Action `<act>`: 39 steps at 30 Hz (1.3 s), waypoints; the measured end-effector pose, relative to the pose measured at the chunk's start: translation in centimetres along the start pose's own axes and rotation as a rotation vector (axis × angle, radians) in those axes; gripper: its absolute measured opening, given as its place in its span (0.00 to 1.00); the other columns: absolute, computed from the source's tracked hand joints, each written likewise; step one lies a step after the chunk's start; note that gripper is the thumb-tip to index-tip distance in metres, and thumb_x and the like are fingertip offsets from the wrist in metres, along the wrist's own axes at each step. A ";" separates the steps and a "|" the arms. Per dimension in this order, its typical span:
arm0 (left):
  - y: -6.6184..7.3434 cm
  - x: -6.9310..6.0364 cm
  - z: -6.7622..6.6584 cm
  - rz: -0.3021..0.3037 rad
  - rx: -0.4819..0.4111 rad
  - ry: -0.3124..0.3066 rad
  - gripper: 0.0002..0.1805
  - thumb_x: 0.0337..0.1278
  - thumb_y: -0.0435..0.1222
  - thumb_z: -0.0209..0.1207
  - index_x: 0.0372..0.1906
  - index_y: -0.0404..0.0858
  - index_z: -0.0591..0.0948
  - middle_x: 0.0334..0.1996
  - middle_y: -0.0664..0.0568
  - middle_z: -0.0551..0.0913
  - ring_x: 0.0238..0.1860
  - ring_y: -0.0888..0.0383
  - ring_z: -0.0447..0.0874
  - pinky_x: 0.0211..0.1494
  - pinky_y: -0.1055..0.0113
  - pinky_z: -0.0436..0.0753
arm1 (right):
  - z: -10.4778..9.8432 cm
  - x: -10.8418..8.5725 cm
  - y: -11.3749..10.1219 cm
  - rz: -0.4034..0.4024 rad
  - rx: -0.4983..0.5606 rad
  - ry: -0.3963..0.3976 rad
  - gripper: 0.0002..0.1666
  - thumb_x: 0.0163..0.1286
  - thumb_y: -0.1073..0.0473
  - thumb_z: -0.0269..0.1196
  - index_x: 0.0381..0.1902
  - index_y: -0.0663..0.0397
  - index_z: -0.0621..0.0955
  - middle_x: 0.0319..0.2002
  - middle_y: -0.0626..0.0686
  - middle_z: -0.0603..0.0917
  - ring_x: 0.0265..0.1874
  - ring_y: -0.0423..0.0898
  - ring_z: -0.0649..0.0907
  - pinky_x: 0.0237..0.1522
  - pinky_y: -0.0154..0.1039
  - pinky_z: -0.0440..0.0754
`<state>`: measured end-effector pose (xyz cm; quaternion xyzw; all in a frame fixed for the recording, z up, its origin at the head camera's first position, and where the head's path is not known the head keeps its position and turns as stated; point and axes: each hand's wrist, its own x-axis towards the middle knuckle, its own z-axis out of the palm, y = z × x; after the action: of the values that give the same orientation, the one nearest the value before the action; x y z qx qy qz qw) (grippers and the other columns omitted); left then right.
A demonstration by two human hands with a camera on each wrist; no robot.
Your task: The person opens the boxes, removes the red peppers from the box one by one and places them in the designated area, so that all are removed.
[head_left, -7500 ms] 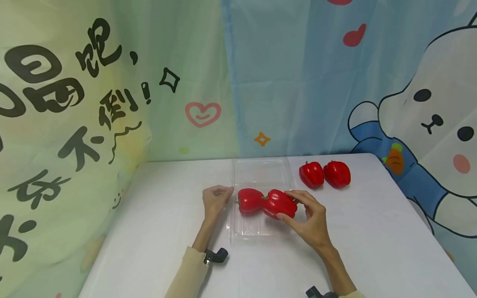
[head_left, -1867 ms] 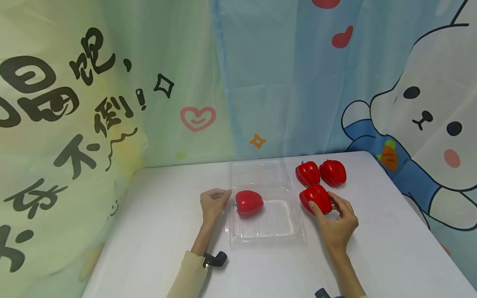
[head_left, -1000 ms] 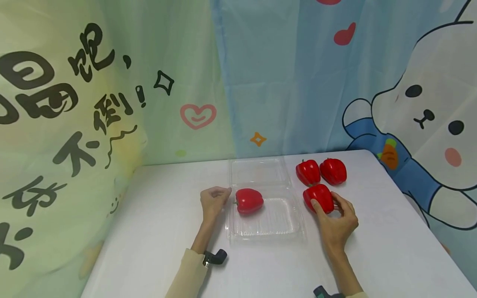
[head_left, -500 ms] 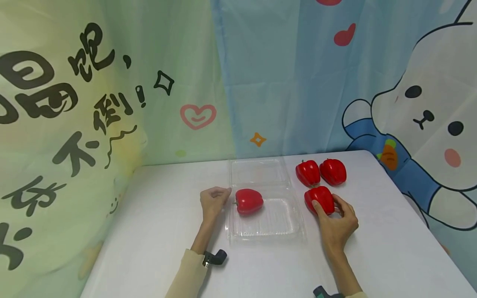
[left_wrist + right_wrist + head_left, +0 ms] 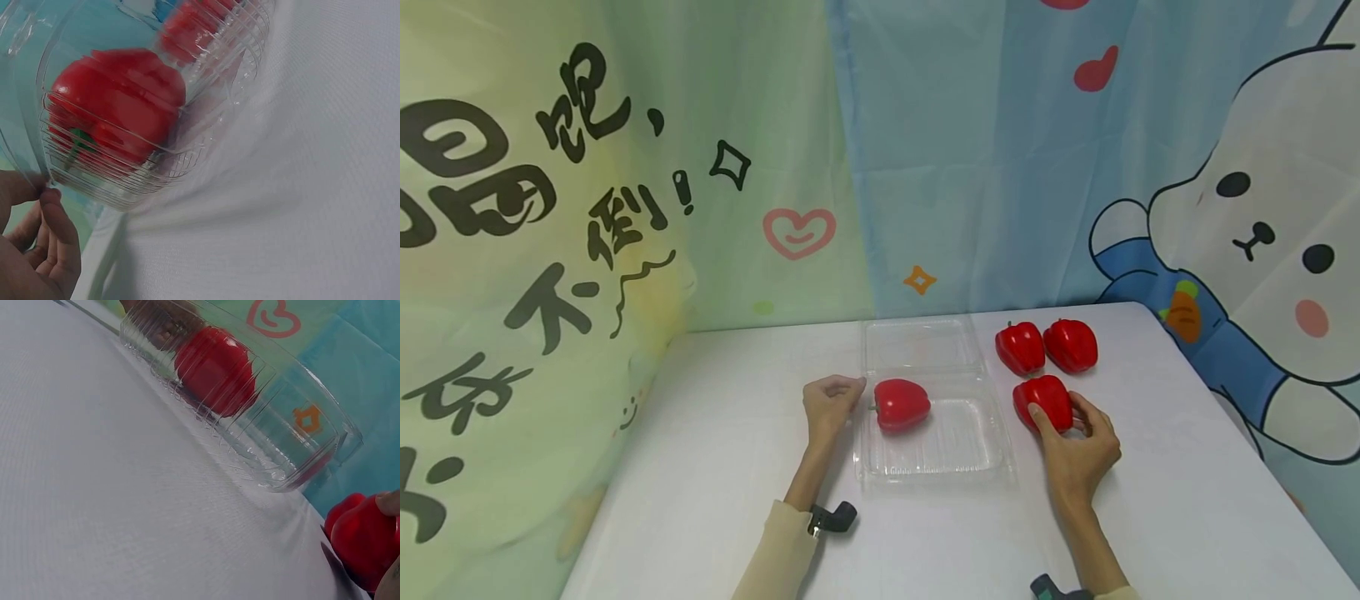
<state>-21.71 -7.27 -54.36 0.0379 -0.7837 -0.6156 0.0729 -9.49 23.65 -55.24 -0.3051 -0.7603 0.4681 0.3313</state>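
A clear plastic clamshell box point(image 5: 936, 458) lies with its lid folded back on the white table. Inside its left half sits one red bell pepper point(image 5: 902, 406), its green stem toward the left. My left hand point(image 5: 831, 404) pinches the box's left rim between thumb and forefinger, plainly seen in the left wrist view. Right of the box, my right hand point(image 5: 1084, 450) holds a second red bell pepper point(image 5: 1042, 402) between thumb and fingers, at or just over the tabletop. Only part of that hand shows in the right wrist view, at the lower right edge.
Two more red bell peppers, one on the left point(image 5: 1020, 348) and one on the right point(image 5: 1071, 346), lie side by side at the back right, just behind the held one. A printed curtain point(image 5: 955, 208) hangs behind the table point(image 5: 737, 400).
Since the oldest frame, my right hand has lifted one bell pepper out of the box and carried it right, beside the other two. Over the last second almost nothing moves. The left hand keeps its place.
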 end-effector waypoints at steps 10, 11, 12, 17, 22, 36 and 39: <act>0.0 0.1 0.0 0.003 0.000 -0.001 0.10 0.63 0.37 0.74 0.33 0.32 0.92 0.24 0.39 0.91 0.22 0.63 0.81 0.27 0.73 0.78 | 0.1 0.1 0.3 -0.007 0.007 -0.004 0.38 0.67 0.46 0.79 0.73 0.45 0.82 0.69 0.48 0.85 0.57 0.36 0.78 0.63 0.28 0.82; 0.0 0.1 0.0 0.003 0.001 -0.002 0.11 0.63 0.37 0.74 0.33 0.32 0.92 0.24 0.39 0.91 0.22 0.63 0.81 0.27 0.73 0.78 | 0.1 0.1 0.4 -0.007 0.009 -0.004 0.38 0.67 0.46 0.79 0.73 0.45 0.82 0.69 0.48 0.85 0.57 0.36 0.78 0.62 0.27 0.82; 0.0 0.1 0.0 0.001 0.002 -0.002 0.11 0.63 0.37 0.74 0.33 0.32 0.92 0.24 0.39 0.91 0.22 0.63 0.81 0.27 0.73 0.78 | 0.1 0.1 0.4 -0.006 0.010 -0.005 0.38 0.67 0.46 0.79 0.73 0.45 0.82 0.69 0.48 0.85 0.57 0.36 0.78 0.62 0.26 0.82; 0.0 0.1 0.0 -0.001 0.009 -0.004 0.11 0.63 0.38 0.74 0.33 0.33 0.92 0.25 0.38 0.91 0.22 0.63 0.82 0.28 0.73 0.78 | 0.1 0.2 0.5 -0.002 0.010 -0.007 0.39 0.67 0.45 0.79 0.73 0.45 0.81 0.69 0.48 0.85 0.57 0.36 0.78 0.59 0.23 0.80; 0.0 0.0 0.0 0.010 -0.001 -0.002 0.10 0.63 0.37 0.74 0.33 0.32 0.92 0.24 0.38 0.91 0.22 0.64 0.82 0.28 0.74 0.78 | 0.2 0.3 0.6 -0.008 0.004 -0.011 0.39 0.66 0.46 0.80 0.73 0.46 0.81 0.68 0.49 0.85 0.57 0.37 0.78 0.58 0.23 0.79; 0.0 0.0 -0.1 0.016 -0.004 -0.001 0.11 0.63 0.38 0.75 0.33 0.32 0.92 0.25 0.40 0.91 0.23 0.64 0.82 0.30 0.73 0.79 | 0.0 0.0 0.2 0.002 -0.023 -0.051 0.42 0.65 0.48 0.81 0.74 0.47 0.79 0.70 0.51 0.84 0.60 0.42 0.79 0.65 0.38 0.84; -0.1 0.0 -0.1 0.021 -0.005 0.001 0.11 0.62 0.38 0.75 0.33 0.32 0.92 0.24 0.40 0.91 0.23 0.65 0.83 0.30 0.73 0.79 | -0.1 -0.1 0.2 0.006 -0.039 -0.058 0.43 0.64 0.49 0.81 0.75 0.46 0.79 0.70 0.51 0.83 0.61 0.43 0.79 0.66 0.49 0.86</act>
<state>-21.70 -7.36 -54.40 0.0299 -0.7826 -0.6166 0.0798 -9.37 23.68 -55.40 -0.3002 -0.7776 0.4628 0.3017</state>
